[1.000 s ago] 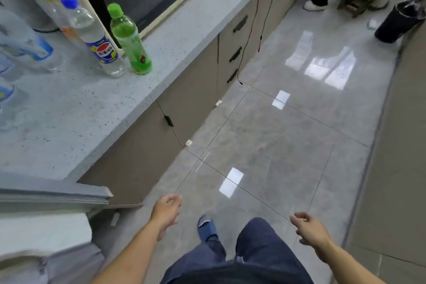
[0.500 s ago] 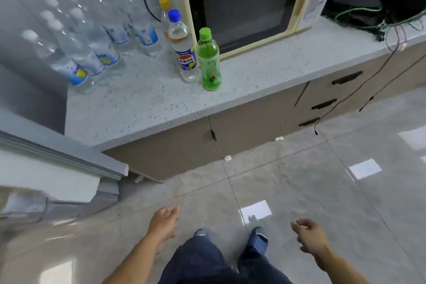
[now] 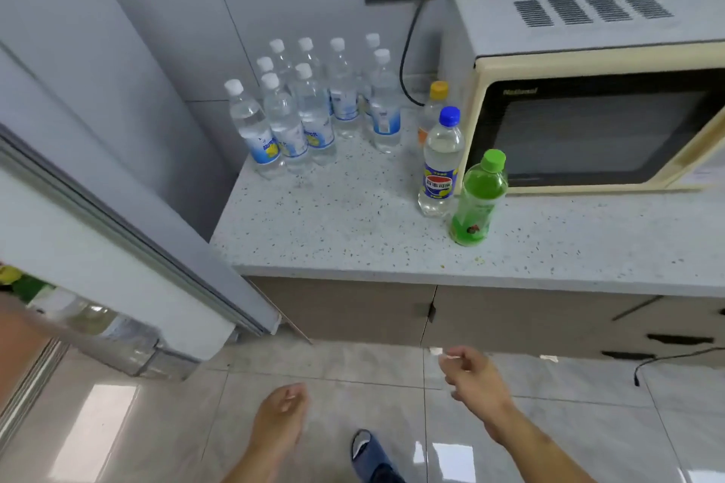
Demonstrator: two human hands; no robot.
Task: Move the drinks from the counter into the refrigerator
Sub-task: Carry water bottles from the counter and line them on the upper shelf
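Head view — green bottle (image 3: 476, 200) on counter (image 3: 333, 223), above both empty hands (image 3: 470, 376).

One view only, worn on the head, tilted forward and steeply down over the counter (image 3: 353, 231). It faces the wall, so the bottles (image 3: 298, 118) and microwave (image 3: 596, 122) sit in the upper half, seen from above and in front. The floor (image 3: 549, 404) fills the bottom, both hands low in frame and closest to the lens. The fridge door (image 3: 117, 259) cuts in close at left. Wide-angle bending shows at the edges.
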